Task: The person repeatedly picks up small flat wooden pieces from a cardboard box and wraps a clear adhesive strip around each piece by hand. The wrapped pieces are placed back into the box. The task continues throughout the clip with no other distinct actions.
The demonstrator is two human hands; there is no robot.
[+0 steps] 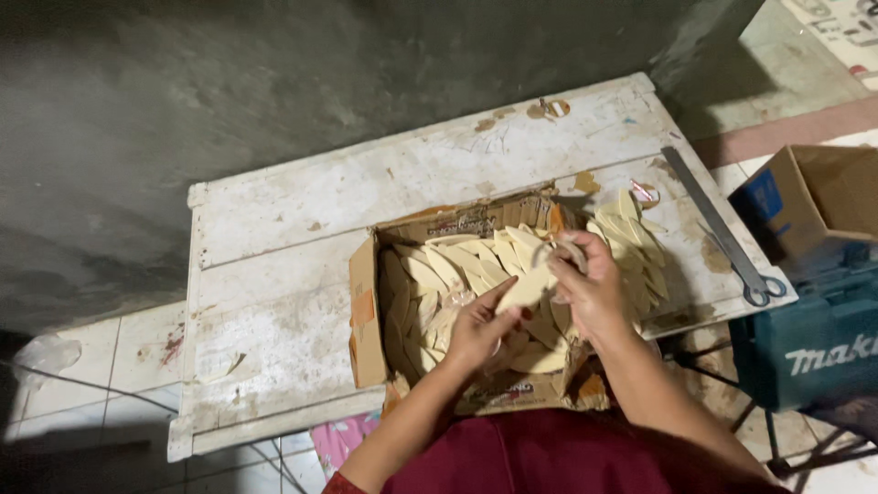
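A pale leaf-shaped piece (529, 288) sits just above the middle of an open cardboard box (368, 316), held between both hands. The left hand (480, 331) pinches its lower end, index finger stretched along the edge and the other fingers curled under. The right hand (590, 288) grips the upper end from the box's right side, fingers closed around it, with a thin pale loop (560, 249) showing by its fingertips; what the loop is cannot be told. Inside the box lie many more pieces (430, 274) of the same shape and colour, packed on edge in rows. A second pile (636, 242) of them lies fanned out just right of the box, partly behind the right hand. The box rests on a worn white board (274, 274), stained and scuffed, that serves as a table. Well right of the box, near the board's edge, lies a long metal ruler (709, 210), with scissor handles (764, 290) at its lower end. Beyond that edge stand a brown carton (837, 187) and a teal tool case (809, 352).
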